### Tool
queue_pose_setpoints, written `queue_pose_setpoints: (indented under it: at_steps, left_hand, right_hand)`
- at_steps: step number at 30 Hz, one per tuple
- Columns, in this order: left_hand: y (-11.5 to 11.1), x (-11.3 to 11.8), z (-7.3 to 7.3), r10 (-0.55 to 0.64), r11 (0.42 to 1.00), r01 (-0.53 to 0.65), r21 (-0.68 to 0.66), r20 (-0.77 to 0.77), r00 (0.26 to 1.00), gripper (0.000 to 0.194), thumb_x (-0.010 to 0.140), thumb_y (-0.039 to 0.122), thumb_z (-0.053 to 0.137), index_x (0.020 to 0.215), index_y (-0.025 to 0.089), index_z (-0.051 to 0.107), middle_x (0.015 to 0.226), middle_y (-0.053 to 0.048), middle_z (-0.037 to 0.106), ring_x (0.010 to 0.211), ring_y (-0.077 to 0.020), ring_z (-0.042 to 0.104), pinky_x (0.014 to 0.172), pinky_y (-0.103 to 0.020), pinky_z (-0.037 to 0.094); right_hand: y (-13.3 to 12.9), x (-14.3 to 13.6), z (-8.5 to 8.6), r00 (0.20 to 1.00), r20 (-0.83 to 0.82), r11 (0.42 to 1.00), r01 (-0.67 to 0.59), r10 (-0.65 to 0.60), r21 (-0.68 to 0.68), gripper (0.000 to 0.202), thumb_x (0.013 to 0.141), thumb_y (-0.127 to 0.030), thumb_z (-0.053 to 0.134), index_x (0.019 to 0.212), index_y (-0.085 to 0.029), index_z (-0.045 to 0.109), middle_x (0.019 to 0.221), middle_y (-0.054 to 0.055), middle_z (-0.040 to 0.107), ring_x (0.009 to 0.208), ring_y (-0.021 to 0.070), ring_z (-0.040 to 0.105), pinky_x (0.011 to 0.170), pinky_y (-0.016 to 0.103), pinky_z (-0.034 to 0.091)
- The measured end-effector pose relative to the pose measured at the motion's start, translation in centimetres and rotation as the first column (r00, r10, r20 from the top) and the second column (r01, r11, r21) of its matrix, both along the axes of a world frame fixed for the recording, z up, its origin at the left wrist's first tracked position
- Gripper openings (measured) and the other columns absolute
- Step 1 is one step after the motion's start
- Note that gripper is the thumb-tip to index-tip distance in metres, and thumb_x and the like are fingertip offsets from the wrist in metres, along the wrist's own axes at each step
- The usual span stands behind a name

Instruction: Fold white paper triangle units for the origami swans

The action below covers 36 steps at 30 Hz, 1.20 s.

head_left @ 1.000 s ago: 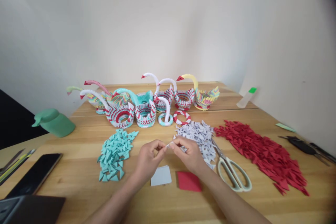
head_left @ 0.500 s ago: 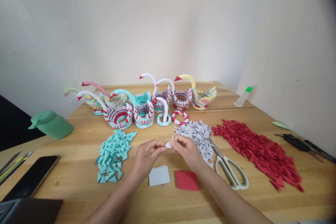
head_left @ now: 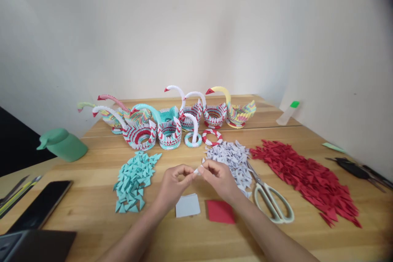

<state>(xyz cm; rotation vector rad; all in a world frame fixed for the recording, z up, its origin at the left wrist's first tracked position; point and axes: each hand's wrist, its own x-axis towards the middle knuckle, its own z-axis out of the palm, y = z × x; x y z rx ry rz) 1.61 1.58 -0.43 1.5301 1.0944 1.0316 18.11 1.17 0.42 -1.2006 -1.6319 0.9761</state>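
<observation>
Between my fingertips is a small folded white paper piece (head_left: 197, 170), mostly covered by the fingers. My left hand (head_left: 177, 181) pinches it from the left, and my right hand (head_left: 218, 178) pinches it from the right. Below the hands lie a stack of white paper slips (head_left: 188, 206) and a stack of red paper slips (head_left: 220, 211). Just behind my right hand spreads a pile of white folded triangles (head_left: 231, 156). To the left of my left hand is a pile of teal folded triangles (head_left: 133, 182).
Scissors (head_left: 273, 202) and a pile of red triangles (head_left: 310, 176) lie on the right. Several folded-paper swans (head_left: 139, 135) and a red-white paper ring (head_left: 212, 137) stand behind. At left are a green watering-can-like pot (head_left: 64, 145), a phone (head_left: 39, 205) and a dark device (head_left: 39, 245).
My thumbs and fingers have closed further over the white paper piece, so less of it shows. The whole view has shifted slightly; the things on the table keep their places.
</observation>
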Motion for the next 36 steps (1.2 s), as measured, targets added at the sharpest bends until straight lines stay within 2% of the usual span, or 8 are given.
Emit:
queue_pose_setpoints:
  at_steps: [7,10,13,16,27,29,31,36]
  left_hand:
    - [0.1,-0.1,-0.4,-0.075,0.997,0.075,-0.022,0.027,0.997,0.022,0.08,0.031,0.058,0.066,0.014,0.059,0.061,0.0,0.058,0.059,-0.0119,0.051,0.059,-0.022,0.041]
    - [0.1,-0.3,-0.7,0.071,0.983,-0.044,0.179,-0.149,0.986,0.015,0.079,0.029,0.061,0.073,0.015,0.061,0.065,-0.001,0.061,0.062,-0.0145,0.054,0.061,-0.025,0.041]
    - [-0.2,-0.4,-0.4,0.231,0.83,-0.017,0.557,-0.316,0.92,0.009,0.08,0.024,0.062,0.075,0.017,0.061,0.069,-0.002,0.062,0.068,-0.016,0.055,0.065,-0.027,0.039]
    - [-0.5,-0.2,0.1,0.271,0.671,0.087,0.736,-0.353,0.895,0.014,0.085,0.017,0.055,0.073,0.017,0.06,0.071,-0.003,0.063,0.069,-0.015,0.053,0.066,-0.028,0.037]
    - [-0.5,0.0,0.6,0.3,0.543,0.149,0.827,-0.357,0.884,0.012,0.086,0.011,0.053,0.077,0.016,0.059,0.075,-0.003,0.065,0.068,-0.0133,0.05,0.066,-0.028,0.035]
    - [-0.6,0.1,0.6,0.29,0.552,0.161,0.818,-0.37,0.882,0.014,0.087,0.01,0.05,0.077,0.016,0.058,0.075,-0.003,0.065,0.068,-0.0136,0.05,0.066,-0.028,0.035]
    - [-0.8,0.1,0.5,0.262,0.617,0.167,0.769,-0.401,0.878,0.014,0.088,0.012,0.048,0.077,0.016,0.057,0.076,-0.003,0.063,0.07,-0.0144,0.05,0.067,-0.029,0.036]
    - [-0.8,0.3,0.0,0.102,0.908,0.04,0.418,-0.311,0.945,0.011,0.086,0.019,0.049,0.076,0.017,0.055,0.074,-0.002,0.059,0.071,-0.0149,0.052,0.066,-0.026,0.039]
  right_hand:
    - [0.2,0.1,-0.3,1.0,-0.023,1.0,-0.01,0.01,-0.009,0.031,0.08,-0.036,0.052,0.057,-0.017,0.047,0.053,-0.004,0.04,0.052,0.009,0.035,0.049,0.022,0.028]
    - [0.4,0.3,-0.5,0.996,-0.094,0.997,-0.006,-0.001,-0.075,0.033,0.081,-0.038,0.052,0.057,-0.017,0.045,0.051,-0.005,0.04,0.049,0.0083,0.034,0.048,0.021,0.028]
    - [0.5,0.4,-0.7,0.988,-0.156,0.991,-0.01,-0.012,-0.135,0.033,0.081,-0.039,0.053,0.057,-0.018,0.045,0.05,-0.006,0.039,0.048,0.0082,0.034,0.048,0.022,0.028]
    - [0.6,0.4,-0.8,0.981,-0.191,0.988,-0.041,0.012,-0.146,0.035,0.081,-0.039,0.054,0.056,-0.018,0.043,0.051,-0.006,0.038,0.049,0.0086,0.035,0.05,0.022,0.028]
    - [0.5,0.4,-0.9,0.987,-0.139,0.982,-0.106,0.084,-0.159,0.034,0.082,-0.037,0.053,0.056,-0.017,0.044,0.05,-0.005,0.041,0.049,0.0088,0.036,0.05,0.022,0.028]
    - [0.5,0.4,-0.6,0.99,-0.104,0.985,-0.106,0.092,-0.139,0.033,0.081,-0.036,0.053,0.056,-0.017,0.044,0.051,-0.005,0.04,0.05,0.0089,0.036,0.05,0.022,0.028]
    - [0.5,0.5,-0.4,0.994,-0.055,0.989,-0.105,0.1,-0.108,0.032,0.081,-0.036,0.052,0.057,-0.017,0.043,0.052,-0.005,0.039,0.051,0.009,0.035,0.05,0.022,0.027]
    - [0.4,0.6,-0.1,0.99,0.097,0.995,-0.104,0.103,0.006,0.029,0.085,-0.032,0.047,0.06,-0.017,0.044,0.056,-0.005,0.039,0.055,0.0095,0.036,0.052,0.022,0.027]
